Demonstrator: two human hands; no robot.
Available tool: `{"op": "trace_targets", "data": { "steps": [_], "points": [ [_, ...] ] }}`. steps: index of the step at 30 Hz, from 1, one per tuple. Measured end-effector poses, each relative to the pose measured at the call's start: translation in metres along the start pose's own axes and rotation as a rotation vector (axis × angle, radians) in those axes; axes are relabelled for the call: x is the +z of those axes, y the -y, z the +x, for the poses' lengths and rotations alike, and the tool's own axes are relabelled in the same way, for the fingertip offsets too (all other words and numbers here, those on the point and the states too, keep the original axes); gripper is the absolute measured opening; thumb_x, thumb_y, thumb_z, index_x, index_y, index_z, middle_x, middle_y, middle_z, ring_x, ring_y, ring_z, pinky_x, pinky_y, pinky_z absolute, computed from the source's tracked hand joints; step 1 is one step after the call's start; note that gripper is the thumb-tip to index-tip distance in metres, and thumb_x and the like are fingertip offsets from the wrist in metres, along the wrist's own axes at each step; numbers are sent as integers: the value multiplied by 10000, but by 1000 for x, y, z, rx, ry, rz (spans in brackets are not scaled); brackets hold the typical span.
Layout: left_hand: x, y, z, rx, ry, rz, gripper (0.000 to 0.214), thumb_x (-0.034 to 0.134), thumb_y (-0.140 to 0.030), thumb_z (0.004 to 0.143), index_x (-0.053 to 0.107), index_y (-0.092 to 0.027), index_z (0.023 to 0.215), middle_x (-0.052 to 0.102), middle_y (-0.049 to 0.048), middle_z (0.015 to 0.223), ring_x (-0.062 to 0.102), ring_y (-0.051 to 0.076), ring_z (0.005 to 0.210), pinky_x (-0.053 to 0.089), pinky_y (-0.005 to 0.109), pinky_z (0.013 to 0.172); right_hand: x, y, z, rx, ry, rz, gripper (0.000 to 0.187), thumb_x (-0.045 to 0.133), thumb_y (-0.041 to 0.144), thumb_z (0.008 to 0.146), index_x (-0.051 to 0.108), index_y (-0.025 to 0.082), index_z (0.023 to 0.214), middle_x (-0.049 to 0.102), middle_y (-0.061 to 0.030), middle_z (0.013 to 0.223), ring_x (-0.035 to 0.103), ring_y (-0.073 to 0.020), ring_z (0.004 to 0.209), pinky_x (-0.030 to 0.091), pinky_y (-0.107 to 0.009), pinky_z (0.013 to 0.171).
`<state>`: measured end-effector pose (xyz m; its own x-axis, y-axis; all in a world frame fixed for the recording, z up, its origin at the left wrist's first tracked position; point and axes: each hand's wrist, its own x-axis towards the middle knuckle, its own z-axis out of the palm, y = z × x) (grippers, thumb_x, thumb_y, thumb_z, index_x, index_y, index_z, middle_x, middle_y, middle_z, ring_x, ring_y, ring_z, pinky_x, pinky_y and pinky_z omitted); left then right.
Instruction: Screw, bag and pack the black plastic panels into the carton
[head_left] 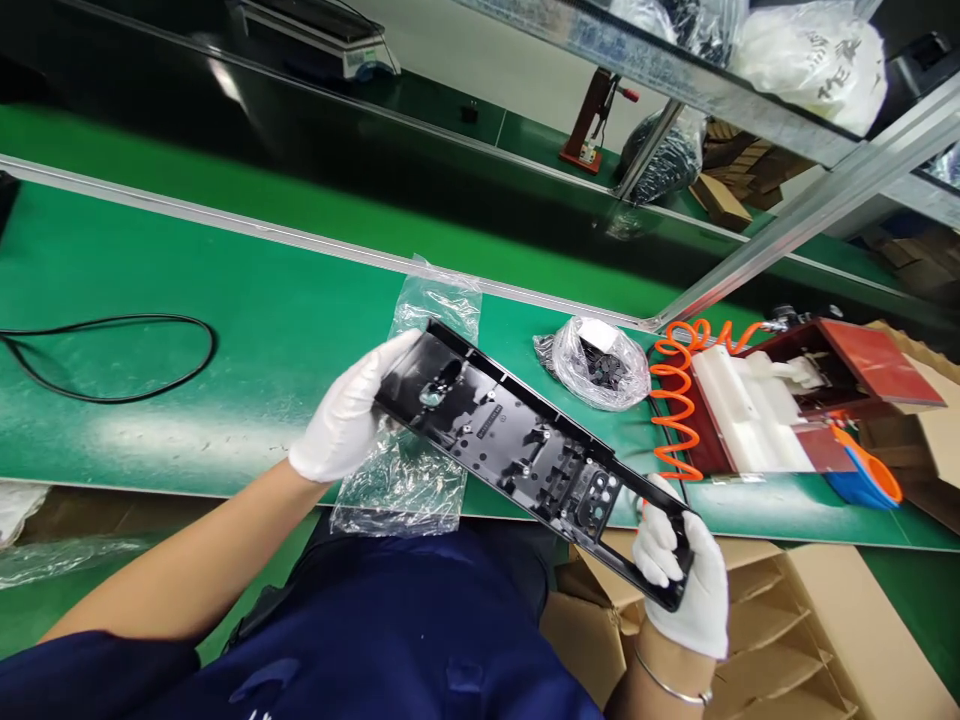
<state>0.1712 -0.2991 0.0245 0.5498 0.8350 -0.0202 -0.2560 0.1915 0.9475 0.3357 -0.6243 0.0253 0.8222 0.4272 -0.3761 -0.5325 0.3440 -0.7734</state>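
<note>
A long black plastic housing is held at a slant above the bench edge, its ribbed inner side facing me. My left hand, in a white glove, grips its wider upper-left end. At the lower-right end, beside a rectangular opening, the gloved fingers of my right hand wrap round the frame. Under the housing a clear plastic bag lies flat on the green bench. A second clear bag with small black parts sits just beyond the housing.
A red and white fixture with a coiled orange hose stands at the right, near a blue and orange roll. A black cable loops at left. An open divided cardboard box is below the bench. Metal shelving rises behind.
</note>
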Motion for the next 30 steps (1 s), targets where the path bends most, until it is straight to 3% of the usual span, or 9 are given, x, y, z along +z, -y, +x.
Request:
{"op": "trace_targets", "data": {
  "steps": [7, 12, 19, 24, 30],
  "points": [
    [0, -2, 9, -4, -94, -42, 557, 572, -644, 879, 751, -186, 1141, 745, 82, 1207, 663, 294, 1188, 393, 534, 1218, 14, 0, -5, -20, 51, -31, 394, 720, 422, 838, 680, 192, 1156, 380, 87, 653, 183, 6, 421, 347, -93, 345],
    [-2, 1, 13, 45, -86, 12, 543, 522, -637, 907, 757, -190, 1106, 757, 82, 1164, 676, 298, 1158, 417, 589, 1183, 16, 0, -1, -19, 84, -32, 350, 720, 434, 846, 697, 193, 1099, 396, 86, 645, 188, 6, 413, 366, -90, 347],
    [2, -6, 20, 68, -253, -9, 515, 378, -466, 993, 781, -146, 996, 785, 51, 983, 707, 215, 975, 457, 458, 1165, 28, -2, -9, -61, 170, -38, 392, 678, 483, 881, 690, 207, 1159, 429, 90, 648, 204, 4, 394, 444, -119, 373],
    [0, -7, 27, 146, -318, -21, 556, 405, -516, 968, 769, -106, 874, 746, 43, 786, 687, 202, 942, 544, 348, 1017, 36, -1, -9, -48, 190, -17, 393, 674, 496, 882, 688, 213, 1154, 435, 89, 650, 241, -5, 396, 462, -117, 379],
    [1, -7, 22, 246, -240, -50, 587, 284, -465, 1024, 730, -102, 905, 739, -5, 832, 695, 166, 879, 494, 413, 1082, 39, -1, -8, -9, 194, 18, 397, 682, 486, 881, 693, 215, 1171, 443, 85, 663, 288, -6, 417, 465, -104, 389]
  ]
}}
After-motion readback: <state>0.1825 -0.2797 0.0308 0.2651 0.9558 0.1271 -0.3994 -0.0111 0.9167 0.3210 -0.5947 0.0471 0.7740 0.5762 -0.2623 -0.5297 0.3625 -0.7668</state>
